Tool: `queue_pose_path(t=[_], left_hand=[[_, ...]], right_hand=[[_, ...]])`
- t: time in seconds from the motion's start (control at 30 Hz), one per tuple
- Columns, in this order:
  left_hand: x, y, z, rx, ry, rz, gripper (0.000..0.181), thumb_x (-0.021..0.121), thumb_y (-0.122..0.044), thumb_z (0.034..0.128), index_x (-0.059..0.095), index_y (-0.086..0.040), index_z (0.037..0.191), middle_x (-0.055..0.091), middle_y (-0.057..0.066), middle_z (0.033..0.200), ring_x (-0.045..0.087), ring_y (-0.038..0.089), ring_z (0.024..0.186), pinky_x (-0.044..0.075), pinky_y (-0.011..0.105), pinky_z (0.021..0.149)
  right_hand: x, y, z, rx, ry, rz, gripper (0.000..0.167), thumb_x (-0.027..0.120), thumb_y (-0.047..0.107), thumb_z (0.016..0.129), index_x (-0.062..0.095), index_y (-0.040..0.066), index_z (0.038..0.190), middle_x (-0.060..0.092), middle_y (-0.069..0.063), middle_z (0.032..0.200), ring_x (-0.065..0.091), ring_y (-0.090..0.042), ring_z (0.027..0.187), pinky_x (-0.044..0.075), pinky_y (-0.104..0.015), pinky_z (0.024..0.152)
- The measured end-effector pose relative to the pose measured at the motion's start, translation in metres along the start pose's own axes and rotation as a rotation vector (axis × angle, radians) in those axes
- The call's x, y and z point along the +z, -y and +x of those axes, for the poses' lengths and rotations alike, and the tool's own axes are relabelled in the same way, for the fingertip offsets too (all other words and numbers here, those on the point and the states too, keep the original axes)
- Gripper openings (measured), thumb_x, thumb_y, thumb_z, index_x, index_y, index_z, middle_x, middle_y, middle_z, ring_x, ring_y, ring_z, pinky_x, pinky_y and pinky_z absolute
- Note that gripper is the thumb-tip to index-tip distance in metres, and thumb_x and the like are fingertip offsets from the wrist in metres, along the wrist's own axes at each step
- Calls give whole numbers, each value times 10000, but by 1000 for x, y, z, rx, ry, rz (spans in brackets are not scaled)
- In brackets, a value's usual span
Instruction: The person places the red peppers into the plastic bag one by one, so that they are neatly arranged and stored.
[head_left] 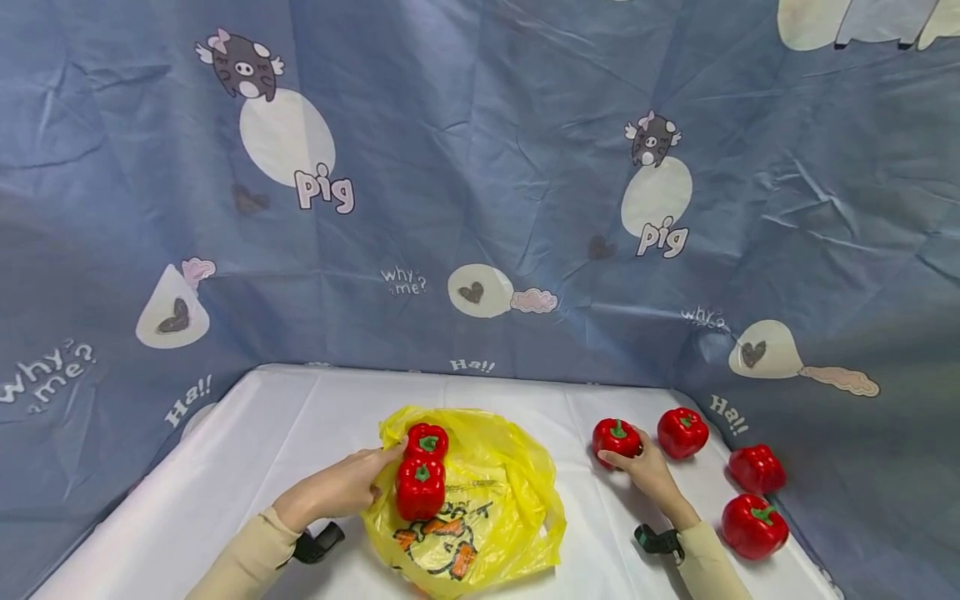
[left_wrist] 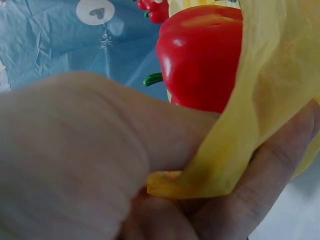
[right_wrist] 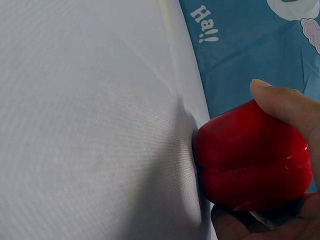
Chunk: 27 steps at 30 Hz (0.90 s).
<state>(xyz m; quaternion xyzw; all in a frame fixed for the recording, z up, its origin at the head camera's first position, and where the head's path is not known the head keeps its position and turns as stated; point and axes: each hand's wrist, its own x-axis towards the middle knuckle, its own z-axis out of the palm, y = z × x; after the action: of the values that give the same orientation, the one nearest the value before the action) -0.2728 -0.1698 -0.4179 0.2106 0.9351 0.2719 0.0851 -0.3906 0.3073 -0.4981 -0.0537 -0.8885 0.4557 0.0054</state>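
Observation:
A yellow plastic bag (head_left: 517, 492) lies spread in the middle of the white table. On its left side are two red bell peppers with green stems, the far one (head_left: 427, 440) behind the near one (head_left: 420, 492). My left hand (head_left: 341, 487) pinches the bag's left edge; in the left wrist view the yellow film (left_wrist: 275, 60) passes between thumb and fingers, beside a red pepper (left_wrist: 200, 55). Right of the bag, my right hand (head_left: 651, 473) grips another red bell pepper (head_left: 613, 440), thumb on one side and fingers on the other. That pepper (right_wrist: 250, 160) sits against the white cloth.
Along the table's right edge lie three more red bell peppers: one at the back (head_left: 682, 433), one on its side (head_left: 757, 469) and one nearer (head_left: 754, 527). Blue printed fabric (head_left: 480, 208) hangs behind and beside the white tablecloth (head_left: 315, 417).

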Motion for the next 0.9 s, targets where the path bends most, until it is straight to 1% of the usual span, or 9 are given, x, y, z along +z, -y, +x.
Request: queue_pose_path(t=[0.17,0.3,0.43,0.53,0.67,0.77,0.9], left_hand=[[2,0,0,7,-4,-17,736,545,182,746,375,53,1450,461,251,1430,484,223,845,391,308,628],[2,0,-1,12,-16,-1,735,545,185,736,385,59,1443,465,249,1429,493,233,921,400,327,664],[0,-1,-1,7,-26,15,730,539,187,740,389,55,1442,471,244,1424,480,233,903,392,307,625],[-1,-1,-1,1,-27,19,731,539,186,743,389,49,1445,474,239,1424,477,230,911,386,301,620],[-2,-1,-1,6,-29,23,740,544,184,743,381,44,1450,466,231,1435,479,225,934,393,313,651],[-2,-1,-1,18,-32,31,741,546,182,742,378,48,1450,462,228,1440,482,221,950,397,325,677],[-2,-1,-1,16,-27,25,740,550,179,746,376,43,1453,458,222,1446,487,218,984,393,339,700]], right_hand=[[-2,2,0,-12,-5,-13,1057,770,493,745,237,-60,1471,366,-298,1450,378,-458,1301,386,-579,1028],[-2,3,-1,-12,-23,-28,1056,768,512,739,260,-65,1463,374,-305,1446,389,-462,1295,390,-579,1025],[-1,5,-1,5,-32,-54,1087,767,541,723,255,-64,1466,364,-316,1447,377,-472,1301,375,-591,1029],[-1,4,-1,11,-26,-61,1119,766,562,709,240,-62,1474,352,-318,1456,365,-473,1311,359,-598,1039],[-3,2,1,1,-22,-73,1148,755,602,694,241,-62,1477,354,-312,1456,372,-469,1303,364,-599,1035],[-3,1,1,-17,-25,-80,1142,751,613,692,262,-69,1465,376,-314,1439,393,-469,1280,385,-595,1020],[-2,2,0,-43,-20,-89,1082,762,575,708,304,-66,1449,423,-308,1416,440,-452,1256,419,-565,1003]])
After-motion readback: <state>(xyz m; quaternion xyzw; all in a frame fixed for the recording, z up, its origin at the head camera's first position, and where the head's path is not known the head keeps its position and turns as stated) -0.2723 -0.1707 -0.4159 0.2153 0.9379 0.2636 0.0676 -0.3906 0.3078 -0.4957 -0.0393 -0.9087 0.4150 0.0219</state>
